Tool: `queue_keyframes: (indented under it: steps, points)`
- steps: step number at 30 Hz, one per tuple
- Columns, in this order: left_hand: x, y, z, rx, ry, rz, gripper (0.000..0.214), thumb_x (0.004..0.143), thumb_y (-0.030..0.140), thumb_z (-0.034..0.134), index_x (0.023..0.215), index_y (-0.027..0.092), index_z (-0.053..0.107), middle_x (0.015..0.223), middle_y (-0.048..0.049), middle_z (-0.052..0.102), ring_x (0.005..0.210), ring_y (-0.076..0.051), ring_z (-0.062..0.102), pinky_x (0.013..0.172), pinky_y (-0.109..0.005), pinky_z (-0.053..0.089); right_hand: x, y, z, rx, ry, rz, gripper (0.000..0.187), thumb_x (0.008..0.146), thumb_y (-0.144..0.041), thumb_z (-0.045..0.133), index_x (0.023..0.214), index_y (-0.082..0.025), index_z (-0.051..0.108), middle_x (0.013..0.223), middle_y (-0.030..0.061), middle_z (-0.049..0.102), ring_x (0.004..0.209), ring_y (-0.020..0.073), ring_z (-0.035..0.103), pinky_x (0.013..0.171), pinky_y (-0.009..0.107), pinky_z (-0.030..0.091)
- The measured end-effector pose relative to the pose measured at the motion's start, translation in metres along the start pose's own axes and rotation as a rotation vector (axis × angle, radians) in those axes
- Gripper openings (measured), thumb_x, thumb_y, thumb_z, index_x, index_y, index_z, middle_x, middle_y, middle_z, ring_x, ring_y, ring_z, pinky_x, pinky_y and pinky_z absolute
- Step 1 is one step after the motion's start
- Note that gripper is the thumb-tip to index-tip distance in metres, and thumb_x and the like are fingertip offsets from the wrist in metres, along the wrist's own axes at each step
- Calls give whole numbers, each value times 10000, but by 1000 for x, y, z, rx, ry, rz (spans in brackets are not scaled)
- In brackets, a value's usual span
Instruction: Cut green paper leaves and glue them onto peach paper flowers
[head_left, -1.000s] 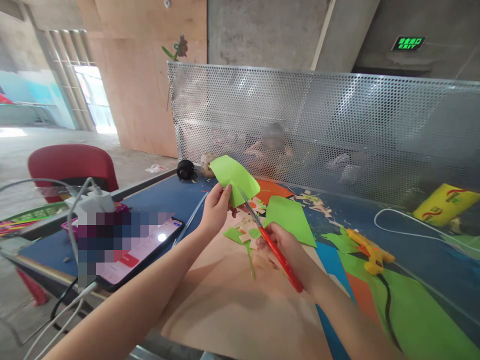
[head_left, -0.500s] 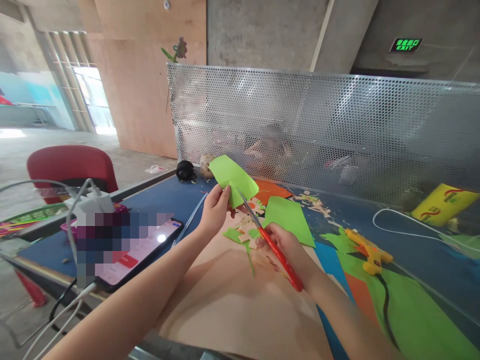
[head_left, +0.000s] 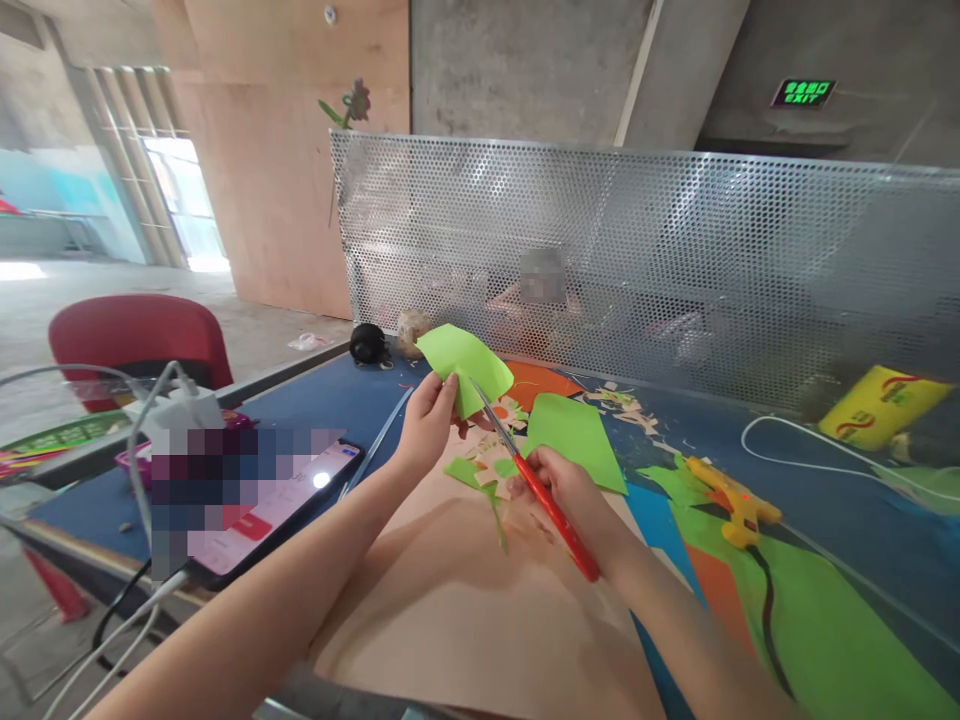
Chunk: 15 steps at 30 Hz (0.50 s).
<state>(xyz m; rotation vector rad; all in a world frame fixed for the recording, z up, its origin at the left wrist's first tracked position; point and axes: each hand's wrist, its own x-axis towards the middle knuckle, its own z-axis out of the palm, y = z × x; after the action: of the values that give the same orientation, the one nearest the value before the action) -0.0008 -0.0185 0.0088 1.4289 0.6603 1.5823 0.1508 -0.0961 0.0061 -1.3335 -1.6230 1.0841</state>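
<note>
My left hand (head_left: 429, 418) pinches a light green paper piece (head_left: 466, 362) by its lower edge, thumb on top. My right hand (head_left: 559, 485) grips scissors with red handles (head_left: 559, 520); their metal blades reach up to the paper beside my left thumb. Whether the blades are apart or together I cannot make out. Below both hands lies a large tan sheet (head_left: 480, 620), with green scraps (head_left: 491, 500) on it. A bigger green sheet (head_left: 574, 440) lies just behind my right hand.
A yellow glue gun (head_left: 739, 500) lies at the right on green sheets (head_left: 840, 620). At the left a phone (head_left: 277, 510) sits among white cables. Across the back runs a perforated metal screen (head_left: 637, 250), with a person dimly behind it. A yellow package (head_left: 885, 405) stands far right.
The green paper has tilted and dropped slightly, so it looks flatter from here. Both hands keep their grips, and the scissor blades stay at the paper. The whole view has shifted a little.
</note>
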Motion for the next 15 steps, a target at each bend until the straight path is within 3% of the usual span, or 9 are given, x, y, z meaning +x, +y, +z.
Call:
queue_keyframes:
  steps: [6, 15]
  points:
    - [-1, -1, 1, 1, -29, -9, 193, 785, 358, 442, 801, 165, 440, 550, 33, 540, 430, -125, 583, 317, -181, 364, 1, 3, 2, -8, 49, -12, 325, 629, -440, 600, 623, -207, 373, 439, -98, 369, 356, 46, 283, 380, 197, 256]
    - [0, -2, 1, -4, -30, -18, 194, 787, 360, 439, 803, 167, 442, 532, 38, 534, 414, -121, 574, 315, -181, 357, 3, 2, 0, 76, 20, 10, 310, 663, -475, 527, 615, -201, 389, 548, -45, 487, 368, 49, 308, 379, 210, 268]
